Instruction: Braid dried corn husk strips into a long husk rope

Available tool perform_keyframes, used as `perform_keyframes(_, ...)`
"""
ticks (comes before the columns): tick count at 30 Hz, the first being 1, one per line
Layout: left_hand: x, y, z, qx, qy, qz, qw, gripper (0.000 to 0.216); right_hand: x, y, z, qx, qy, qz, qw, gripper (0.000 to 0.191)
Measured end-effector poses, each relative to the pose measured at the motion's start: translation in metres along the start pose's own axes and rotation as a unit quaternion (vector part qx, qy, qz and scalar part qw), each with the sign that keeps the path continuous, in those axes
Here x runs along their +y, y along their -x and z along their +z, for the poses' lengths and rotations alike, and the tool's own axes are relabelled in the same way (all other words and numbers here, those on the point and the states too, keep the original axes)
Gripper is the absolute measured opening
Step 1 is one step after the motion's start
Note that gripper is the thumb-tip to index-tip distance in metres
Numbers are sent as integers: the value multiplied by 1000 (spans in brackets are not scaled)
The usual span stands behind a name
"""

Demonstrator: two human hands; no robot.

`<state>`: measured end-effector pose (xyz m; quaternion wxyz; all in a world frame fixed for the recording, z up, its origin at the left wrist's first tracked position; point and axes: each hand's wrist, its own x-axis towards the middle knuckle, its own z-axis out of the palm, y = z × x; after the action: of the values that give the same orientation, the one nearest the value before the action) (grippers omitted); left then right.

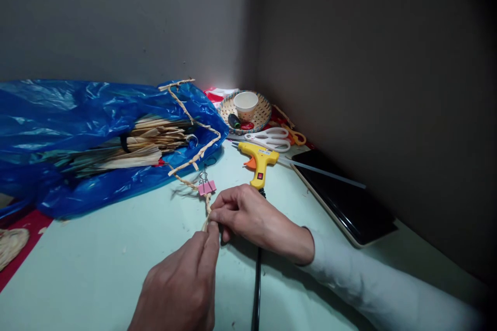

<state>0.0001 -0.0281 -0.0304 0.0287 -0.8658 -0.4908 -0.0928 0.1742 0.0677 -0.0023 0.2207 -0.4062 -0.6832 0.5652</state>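
My left hand (182,284) and my right hand (248,217) meet at the near middle of the pale green table (116,248). Both pinch the near end of a braided straw cord (198,155). A pink binder clip (207,186) clamps the braid just beyond my fingers. From there the cord runs back over the blue plastic bag (58,114) to its top edge. The bag lies open on its side with dried leaf strips (143,147) showing in its mouth.
A yellow glue gun (259,160) lies just behind my right hand, its black cable (256,289) running toward me. White scissors (272,139), a woven tray (261,114) holding a white cup (246,102), and a dark tablet (345,196) lie along the right wall.
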Motion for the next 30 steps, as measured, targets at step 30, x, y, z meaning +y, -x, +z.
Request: perform_keyframes(30,-22,-53,-18,-54,599,-406,688,26,-15,11,-5,-19,132,-26,991,17)
